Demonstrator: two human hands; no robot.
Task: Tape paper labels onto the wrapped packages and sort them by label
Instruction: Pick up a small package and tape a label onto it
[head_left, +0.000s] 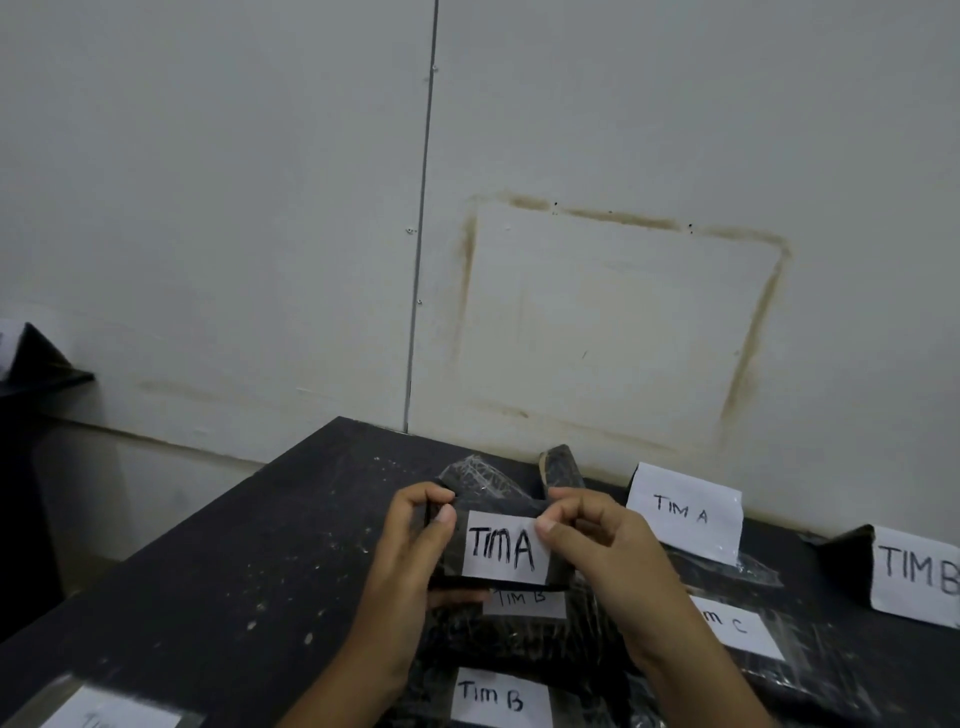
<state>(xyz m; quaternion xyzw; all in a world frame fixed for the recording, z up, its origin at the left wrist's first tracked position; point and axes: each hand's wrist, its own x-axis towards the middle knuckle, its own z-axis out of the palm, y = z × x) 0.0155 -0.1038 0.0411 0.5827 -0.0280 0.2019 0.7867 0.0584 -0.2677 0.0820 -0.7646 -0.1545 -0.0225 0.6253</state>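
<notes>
Nearest the camera, bottom left: a package (111, 714) with a paper label under clear film; the writing is cut off by the frame edge.

Bottom centre: a dark wrapped package lies flat on the table (249, 545), its label reading "TIM B" (500, 699). Just behind it lies a second "TIM B" label (523, 603), partly hidden by the raised package. To the right, a "TIM C" label (740, 631) sits on another flat package, partly covered by the right forearm.

Above these, the held package (562, 570) is lifted clear of the table between both hands, its labelled face toward the camera. Its white "TIM A" label (506, 548) sits centred on that face.

Left hand (415, 551): grips the package's left end, thumb on the front face beside the label, fingers curled over the top edge.

Right hand (597, 540): pinches the package's upper right edge, thumb tip on the label's top right corner, fingers curled over the top behind.

Farther back: two more dark wrapped bundles (480, 475) lie near the wall. Right of them, a "TIM A" sign (685, 512) stands upright against the wall; a "TIM B" sign (917, 571) stands at the far right edge.

The wall (208, 208) is pale, with a brownish rectangular stain outline (748, 358).
</notes>
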